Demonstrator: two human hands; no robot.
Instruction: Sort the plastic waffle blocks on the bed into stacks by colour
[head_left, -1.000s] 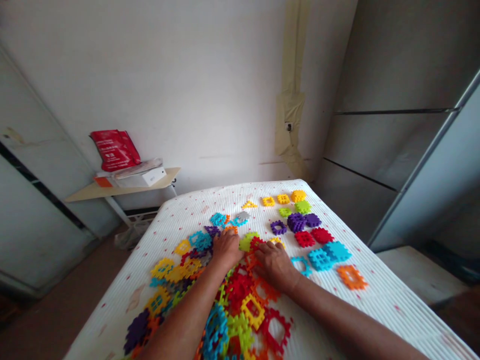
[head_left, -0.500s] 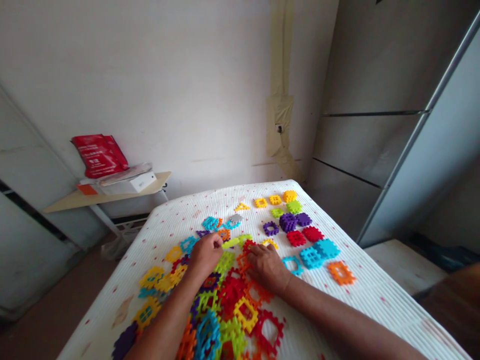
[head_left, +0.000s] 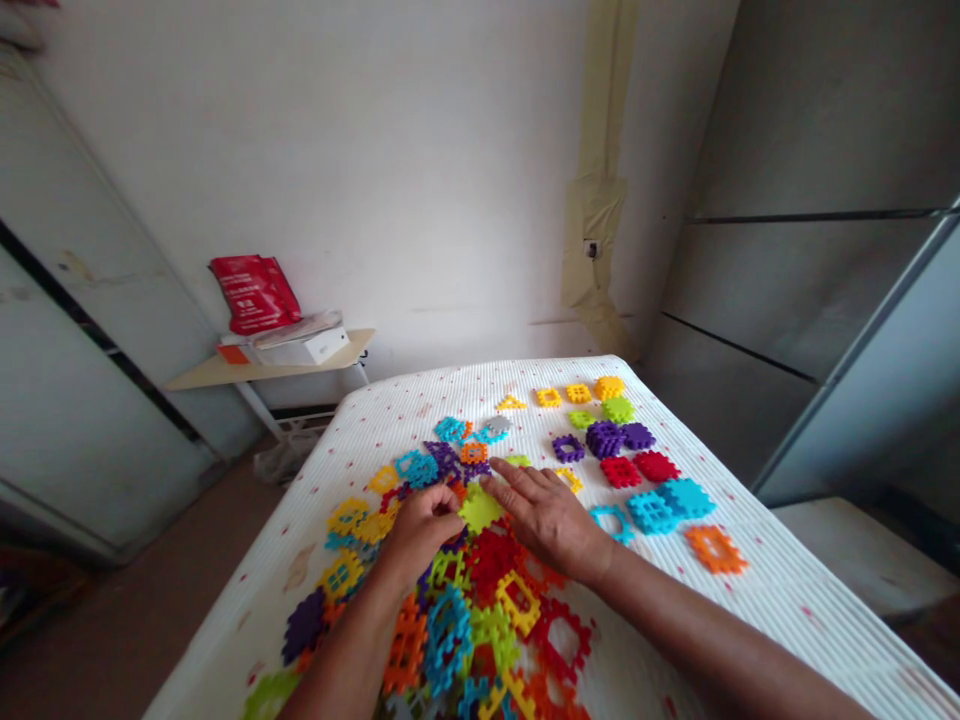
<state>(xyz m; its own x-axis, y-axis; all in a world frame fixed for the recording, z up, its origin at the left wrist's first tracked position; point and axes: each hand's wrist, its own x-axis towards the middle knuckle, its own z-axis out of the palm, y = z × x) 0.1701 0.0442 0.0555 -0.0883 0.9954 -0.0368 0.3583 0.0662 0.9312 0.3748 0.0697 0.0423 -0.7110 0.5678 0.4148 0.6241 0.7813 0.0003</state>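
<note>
My left hand (head_left: 426,528) is closed in a pinch at the left edge of a solid lime-green building block (head_left: 480,508) with a notched rim. My right hand (head_left: 556,518) reaches in from the other side, fingers stretched out and palm down, fingertips near that block's upper right edge. Below both hands spreads a mixed heap of notched plastic blocks, among them a yellow block with a square hole (head_left: 517,603), a red frame block (head_left: 562,640) and blue blocks (head_left: 448,635). My right hand partly covers red and orange blocks.
To the right lie colour groups: yellow blocks (head_left: 609,388), purple blocks (head_left: 604,438), red blocks (head_left: 621,472), blue blocks (head_left: 686,498) and an orange frame block (head_left: 716,549). A side table (head_left: 225,373) with a red bag (head_left: 255,293) stands by the wall.
The view has turned slightly left. My right hand's fingers have stretched out further. The solid lime-green block now shows face up between my hands, where a narrow green piece showed before.
</note>
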